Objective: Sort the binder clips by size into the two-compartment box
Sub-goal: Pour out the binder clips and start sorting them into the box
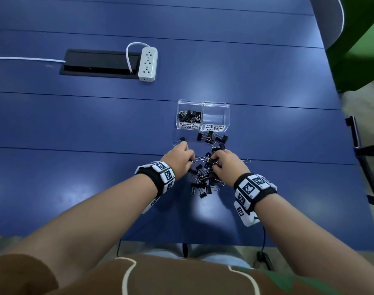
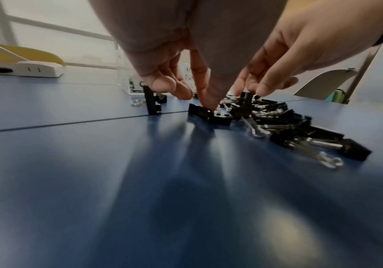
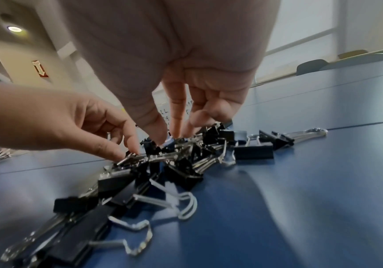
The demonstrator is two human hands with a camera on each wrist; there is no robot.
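Observation:
A clear two-compartment box [image 1: 203,102] stands on the blue table beyond my hands. Its left half, labelled small, holds several small clips [image 1: 189,116]. The right half [image 1: 216,120], labelled medium, holds nothing. A heap of black binder clips [image 1: 204,182] [image 2: 289,125] [image 3: 140,181] lies between my hands. My left hand [image 1: 191,161] [image 2: 205,103] [image 3: 126,152] pinches a clip's silver handle at the heap's left edge with thumb and forefinger. My right hand [image 1: 213,162] [image 3: 170,137] [image 2: 247,90] has its fingertips drawn together on a clip at the top of the heap.
More clips [image 1: 211,137] lie just in front of the box, and one clip [image 1: 181,139] sits apart to their left. A white power strip [image 1: 147,63] and a black cable hatch [image 1: 98,62] are at the far left. A dark chair frame [image 1: 360,162] stands off the table's right edge.

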